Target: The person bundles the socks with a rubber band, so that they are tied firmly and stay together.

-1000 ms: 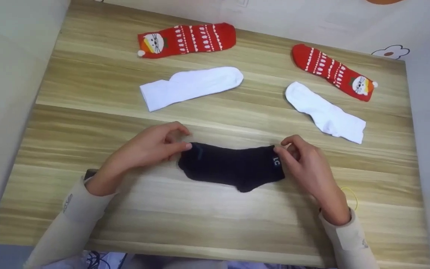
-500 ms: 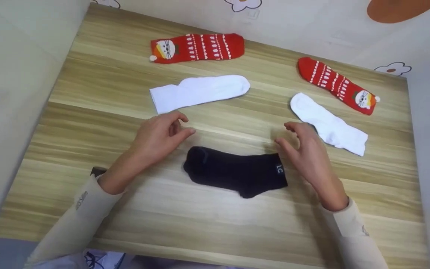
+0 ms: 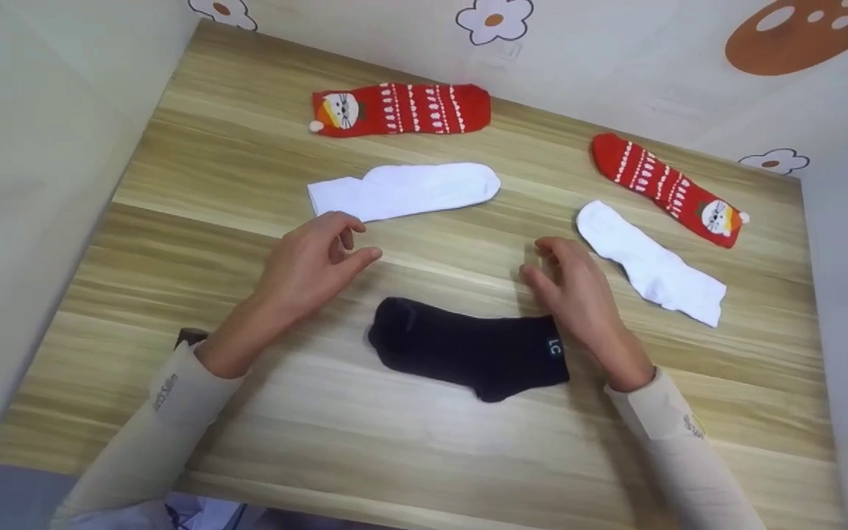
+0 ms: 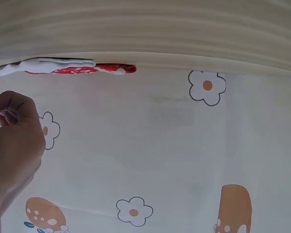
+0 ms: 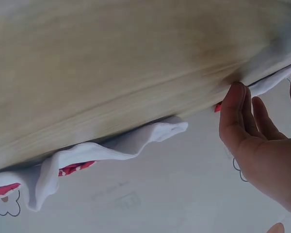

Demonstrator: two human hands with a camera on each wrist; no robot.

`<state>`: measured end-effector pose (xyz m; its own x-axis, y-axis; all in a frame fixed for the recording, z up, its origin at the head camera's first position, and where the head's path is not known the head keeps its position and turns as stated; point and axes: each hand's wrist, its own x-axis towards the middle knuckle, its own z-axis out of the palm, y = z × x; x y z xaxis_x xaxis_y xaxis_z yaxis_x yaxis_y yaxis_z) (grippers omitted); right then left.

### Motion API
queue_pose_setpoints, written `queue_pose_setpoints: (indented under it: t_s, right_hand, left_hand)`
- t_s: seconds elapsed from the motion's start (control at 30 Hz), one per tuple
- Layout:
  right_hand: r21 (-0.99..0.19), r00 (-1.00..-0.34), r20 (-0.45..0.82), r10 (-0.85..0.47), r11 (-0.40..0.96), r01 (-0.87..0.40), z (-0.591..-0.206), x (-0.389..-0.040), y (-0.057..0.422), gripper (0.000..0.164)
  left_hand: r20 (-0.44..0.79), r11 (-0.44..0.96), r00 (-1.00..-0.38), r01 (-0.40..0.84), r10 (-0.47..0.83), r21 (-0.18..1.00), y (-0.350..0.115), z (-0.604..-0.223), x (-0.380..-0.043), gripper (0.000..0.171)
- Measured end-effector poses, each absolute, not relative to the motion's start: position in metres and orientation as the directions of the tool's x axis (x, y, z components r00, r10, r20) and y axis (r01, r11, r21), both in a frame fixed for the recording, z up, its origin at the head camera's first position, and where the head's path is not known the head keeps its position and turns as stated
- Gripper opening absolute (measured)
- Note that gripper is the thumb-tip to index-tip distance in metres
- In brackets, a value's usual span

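Observation:
A black ankle sock (image 3: pixel 461 346) with "LC" on its cuff lies flat on the wooden table, its toe to the left. My left hand (image 3: pixel 313 265) hovers above and left of the toe, fingers loosely bent, holding nothing; its fingertips are close to the left white sock (image 3: pixel 424 190). Over the cuff end of the black sock is my right hand (image 3: pixel 575 291), thumb and fingers apart with nothing between them. To its right lies the other white sock (image 3: pixel 648 261). In the right wrist view the fingers (image 5: pixel 231 116) stand close over the table.
Two red patterned socks lie farther back, one at the left (image 3: pixel 409 110) and one at the right (image 3: pixel 667 188). A wall (image 3: pixel 601 66) with flower drawings borders the table's (image 3: pixel 424 456) far edge, and side walls rise at left and right.
Both hands have let go of the black sock, which stays on the table. The left hand has moved up and away; the right has shifted slightly left. The head view has tilted upward.

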<state>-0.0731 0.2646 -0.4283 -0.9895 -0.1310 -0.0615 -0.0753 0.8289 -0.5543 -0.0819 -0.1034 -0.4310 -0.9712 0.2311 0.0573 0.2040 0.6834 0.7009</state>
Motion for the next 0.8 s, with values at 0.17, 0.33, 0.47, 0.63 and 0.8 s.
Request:
queue_pose_setpoints:
  t_s: [0.17, 0.33, 0.47, 0.63, 0.8]
  right_hand:
    - [-0.612, -0.992, -0.068, -0.110, 0.790, -0.046, -0.430, -0.083, 0.262, 0.042]
    - [-0.673, -0.990, -0.089, -0.112, 0.740, -0.024, -0.433, -0.094, 0.257, 0.040]
    - [-0.714, -0.986, -0.118, -0.115, 0.700, 0.004, -0.436, -0.102, 0.253, 0.041]
    - [-0.741, -0.984, -0.141, -0.107, 0.670, 0.034, -0.438, -0.111, 0.247, 0.045]
    - [-0.751, -0.984, -0.150, -0.099, 0.658, 0.049, -0.440, -0.117, 0.241, 0.048]
  left_hand:
    - [0.080, 0.677, -0.971, 0.217, 0.227, 0.704, -0.106, -0.433, -0.085, 0.040]
    - [0.081, 0.688, -0.972, 0.213, 0.219, 0.694, -0.110, -0.435, -0.089, 0.040]
    - [0.077, 0.699, -0.976, 0.198, 0.202, 0.687, -0.113, -0.436, -0.091, 0.041]
    - [0.140, 0.710, -0.970, 0.241, 0.199, 0.662, -0.116, -0.439, -0.097, 0.041]
    - [0.165, 0.717, -0.967, 0.256, 0.197, 0.648, -0.120, -0.441, -0.104, 0.042]
